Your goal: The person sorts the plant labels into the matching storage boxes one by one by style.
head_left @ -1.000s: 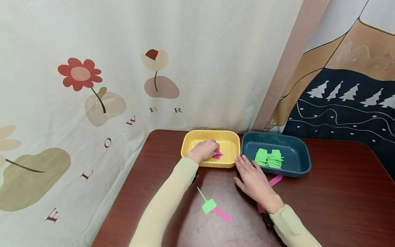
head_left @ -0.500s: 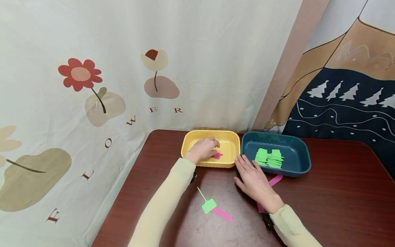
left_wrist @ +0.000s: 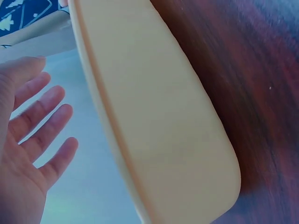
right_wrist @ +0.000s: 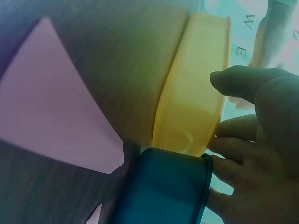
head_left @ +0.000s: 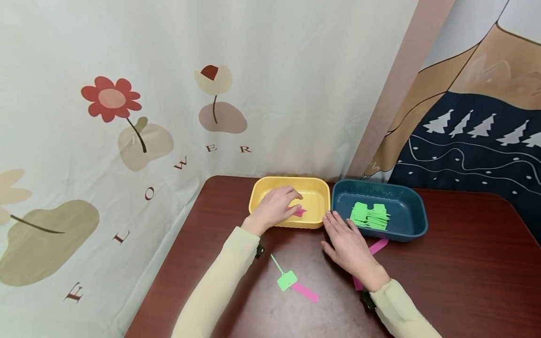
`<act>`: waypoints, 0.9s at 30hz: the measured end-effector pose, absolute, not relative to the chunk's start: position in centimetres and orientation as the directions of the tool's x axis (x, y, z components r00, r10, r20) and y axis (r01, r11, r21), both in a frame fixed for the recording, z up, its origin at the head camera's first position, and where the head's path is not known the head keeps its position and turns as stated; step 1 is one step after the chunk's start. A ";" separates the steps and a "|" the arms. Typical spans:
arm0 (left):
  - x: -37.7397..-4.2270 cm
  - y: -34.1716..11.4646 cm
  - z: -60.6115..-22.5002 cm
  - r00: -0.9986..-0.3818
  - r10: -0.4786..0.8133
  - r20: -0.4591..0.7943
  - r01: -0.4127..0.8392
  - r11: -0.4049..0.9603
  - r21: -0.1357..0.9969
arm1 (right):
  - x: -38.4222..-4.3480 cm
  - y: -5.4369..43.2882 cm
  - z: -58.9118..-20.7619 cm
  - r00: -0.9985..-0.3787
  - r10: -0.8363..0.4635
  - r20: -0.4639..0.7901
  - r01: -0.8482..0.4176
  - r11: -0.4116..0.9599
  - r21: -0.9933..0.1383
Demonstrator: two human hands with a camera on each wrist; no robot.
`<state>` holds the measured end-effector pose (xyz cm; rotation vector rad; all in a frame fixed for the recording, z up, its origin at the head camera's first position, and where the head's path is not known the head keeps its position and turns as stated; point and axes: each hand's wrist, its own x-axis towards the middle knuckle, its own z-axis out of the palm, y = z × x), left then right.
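My left hand [head_left: 274, 206] hovers over the yellow bin [head_left: 314, 192], its fingers loosely spread and holding nothing. Below its thumb, pink tags [head_left: 300, 212] lie on the bin floor. In the left wrist view the fingers [left_wrist: 49, 123] show apart beyond the rim, beside the bin's outer wall [left_wrist: 159, 112]. With fingers extended, my right hand [head_left: 351, 249] rests its fingertips at the facing corners of the yellow bin and the dark blue bin [head_left: 403, 211]. A pile of green tags [head_left: 369, 216] lies in the blue bin. Partly hidden under the right hand are pink strips [head_left: 378, 246] on the table.
A green tag with a thin stem [head_left: 287, 280] lies on the brown table [head_left: 465, 263], overlapping a pink strip [head_left: 306, 292]. Both bins stand side by side near the table's back edge, before a printed curtain [head_left: 296, 94].
My left hand has let go of the pink tags in the yellow bin, spread its fingers and drawn back slightly left. The right hand stays in place.
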<state>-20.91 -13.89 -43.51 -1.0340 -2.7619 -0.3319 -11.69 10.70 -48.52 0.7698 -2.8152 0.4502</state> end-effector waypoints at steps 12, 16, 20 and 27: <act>-17.6 -14.1 -43.5 -0.658 0.646 0.387 0.734 0.665 0.139 | -11.7 10.7 -48.6 -0.843 -0.464 0.272 -0.527 0.815 -0.241; -16.3 -14.3 -43.9 -0.630 0.659 0.412 0.757 0.639 0.134 | -11.7 10.6 -48.6 -0.841 -0.468 0.273 -0.530 0.813 -0.241; -15.0 -14.7 -44.4 -0.586 0.686 0.431 0.787 0.608 0.102 | -11.6 10.6 -48.6 -0.843 -0.465 0.271 -0.528 0.814 -0.243; -12.7 -15.1 -45.1 -0.551 0.739 0.387 0.807 0.590 0.023 | -11.6 10.7 -48.6 -0.846 -0.461 0.269 -0.523 0.818 -0.241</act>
